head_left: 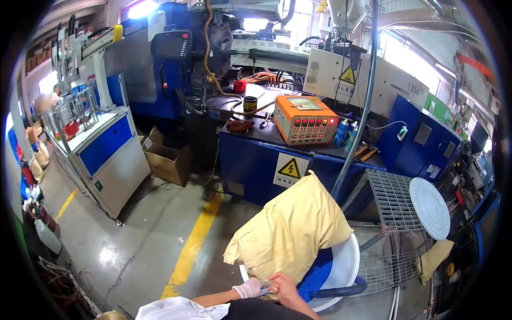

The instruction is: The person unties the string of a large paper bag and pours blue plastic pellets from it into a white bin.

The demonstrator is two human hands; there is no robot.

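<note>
- Over the white tub [349,261], a tan sack [293,224] lies tilted.
- Gloved left hand [249,289] and right hand [285,289] meet beside its lower edge; I cannot tell their grip.

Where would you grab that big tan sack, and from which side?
I'd grip the tan sack by its near lower edge, coming from the wearer's side with both hands. It slopes over the white tub, and that edge lies beside the left hand and right hand; the bulging middle looks too broad to grasp.
</note>
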